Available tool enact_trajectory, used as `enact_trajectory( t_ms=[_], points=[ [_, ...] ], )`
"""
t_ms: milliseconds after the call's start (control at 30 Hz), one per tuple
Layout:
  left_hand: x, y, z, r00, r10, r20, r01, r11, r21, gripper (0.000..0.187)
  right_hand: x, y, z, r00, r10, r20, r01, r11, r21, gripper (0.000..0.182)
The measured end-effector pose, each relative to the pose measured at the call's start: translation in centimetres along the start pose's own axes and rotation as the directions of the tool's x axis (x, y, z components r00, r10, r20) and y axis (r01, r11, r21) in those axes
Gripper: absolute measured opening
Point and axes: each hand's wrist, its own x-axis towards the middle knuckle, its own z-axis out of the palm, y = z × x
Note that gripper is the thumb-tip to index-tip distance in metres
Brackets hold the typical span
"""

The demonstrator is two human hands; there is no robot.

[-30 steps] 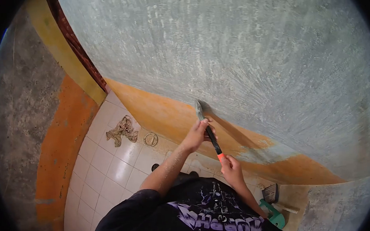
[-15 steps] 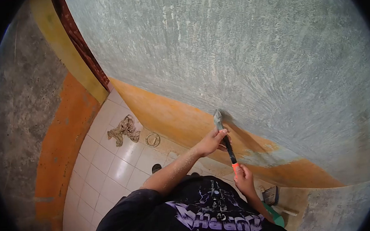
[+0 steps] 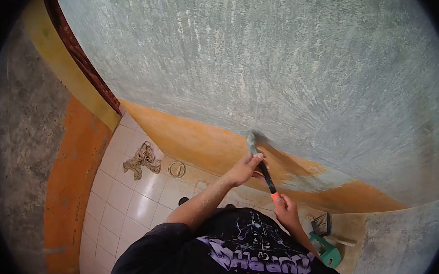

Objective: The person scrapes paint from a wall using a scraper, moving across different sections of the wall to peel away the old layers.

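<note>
A brush with a black and orange handle [image 3: 267, 177] meets the wall at its grey, paint-coated head [image 3: 252, 141]. My left hand [image 3: 245, 170] is closed round the upper part of the handle, just below the head. Lower down, my right hand [image 3: 285, 207] grips the orange end. Grey-green streaky coating covers the upper wall [image 3: 254, 58], and an orange band [image 3: 194, 133] runs along its lower part. Specks dot my left forearm.
On the tiled floor [image 3: 117, 197] lie a crumpled cloth [image 3: 144, 160] and a round lid-like ring [image 3: 176, 169]. A green plastic object [image 3: 328, 254] and a dark tray-like item [image 3: 321, 225] are at the lower right. An orange and grey wall [image 3: 62, 183] stands at left.
The brush head and both hands have shifted slightly left in view, the head still at the wall. The camera view has moved a little, showing more of the green object.
</note>
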Motion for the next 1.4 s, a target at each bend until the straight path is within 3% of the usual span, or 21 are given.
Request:
enact_trajectory(
  t_ms=[100, 200, 300, 400, 433, 567, 700, 800, 933, 967, 1067, 1100, 1167, 1400],
  points=[
    [-0.7, 0.6, -1.2, 1.0, 0.011, -0.027, -0.011, 1.0, 0.01, 0.041, 0.4, 1.6, 1.6, 1.0, -0.02, 0.008, 0.019, 0.999, 0.036, 0.029],
    [-0.5, 0.7, -0.5, 1.0, -0.029, -0.009, 0.029, 1.0, 0.005, 0.039, -0.6, 1.1, 0.8, 0.997, 0.07, -0.014, -0.068, 0.989, 0.135, 0.03],
    [-0.5, 0.5, -0.6, 0.998, -0.009, -0.056, 0.006, 0.999, -0.05, 0.039, 0.0, -0.1, 1.0, 0.997, 0.072, 0.015, -0.073, 0.993, 0.097, 0.03],
    [-1.6, 1.7, -2.6, 0.997, 0.016, -0.074, -0.017, 1.0, -0.018, 0.041, 1.3, 0.6, 3.4, 0.998, -0.067, 0.004, 0.067, 0.997, 0.046, 0.03],
    [-1.5, 1.5, -2.7, 0.996, -0.012, -0.093, 0.009, 0.999, -0.034, 0.043, 0.9, 0.4, 3.7, 1.0, -0.001, 0.002, 0.001, 0.993, 0.115, 0.03],
    [-1.8, 2.0, -1.1, 0.997, -0.041, -0.061, 0.046, 0.996, 0.082, 0.043, -0.5, 0.5, 2.1, 0.997, 0.07, -0.034, -0.066, 0.994, 0.09, 0.031],
    [-2.4, 2.8, -3.8, 0.994, -0.022, -0.111, 0.016, 0.998, -0.056, 0.042, 1.2, -0.1, 5.5, 0.998, -0.045, -0.04, 0.046, 0.999, 0.014, 0.029],
    [-3.1, 3.8, -4.5, 0.99, -0.066, -0.123, 0.069, 0.997, 0.018, 0.043, 1.0, 0.4, 7.1, 0.998, 0.01, -0.056, -0.001, 0.986, 0.165, 0.029],
    [-2.5, 2.8, -4.6, 0.996, -0.031, -0.086, 0.024, 0.997, -0.078, 0.042, 1.6, -0.5, 5.8, 0.991, 0.13, 0.04, -0.136, 0.973, 0.186, 0.028],
    [-2.5, 2.7, -5.6, 0.992, -0.015, -0.122, -0.004, 0.989, -0.148, 0.04, 2.4, -2.0, 7.2, 1.0, 0.029, 0.005, -0.03, 0.992, 0.124, 0.028],
    [-3.9, 4.8, -9.5, 0.963, 0.081, -0.256, -0.129, 0.975, -0.179, 0.035, 5.1, -3.5, 11.4, 0.993, -0.078, 0.086, 0.066, 0.989, 0.132, 0.029],
    [-4.2, 5.3, -10.2, 0.955, 0.079, -0.286, -0.128, 0.979, -0.156, 0.035, 5.0, -3.6, 11.9, 0.996, -0.021, 0.092, 0.006, 0.988, 0.155, 0.029],
    [-4.6, 5.2, -10.2, 0.967, 0.065, -0.245, -0.103, 0.984, -0.146, 0.038, 4.6, -4.1, 12.6, 0.99, 0.091, 0.104, -0.111, 0.973, 0.205, 0.03],
    [-3.1, 4.1, -4.7, 0.992, -0.097, 0.082, 0.1, 0.995, -0.03, 0.038, -1.0, -2.0, 5.3, 0.977, 0.128, 0.173, -0.174, 0.942, 0.286, 0.037]
  ],
)
